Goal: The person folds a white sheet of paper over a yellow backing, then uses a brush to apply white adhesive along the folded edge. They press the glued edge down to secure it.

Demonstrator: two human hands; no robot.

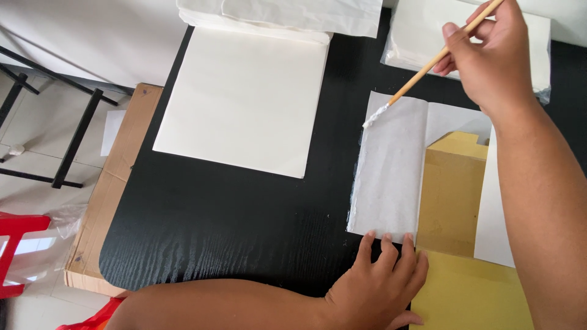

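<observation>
Black wood-grain table (232,226) served as bench. My left hand (379,284) lay flat, fingers spread, pinning the thin white sheet (388,171) at its near edge. My right hand (489,58) gripped a wooden brush (428,66), bristles on the sheet's far corner. Yellow card (452,195) overlapped the sheet; white paper stack (244,98) lay apart.

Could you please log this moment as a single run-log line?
right hand: holds thin wooden brush, white tip on thin white paper sheet | left hand: fingers press sheet's near edge | yellow-brown cardboard piece overlaps sheet | black wood-grain table
</observation>
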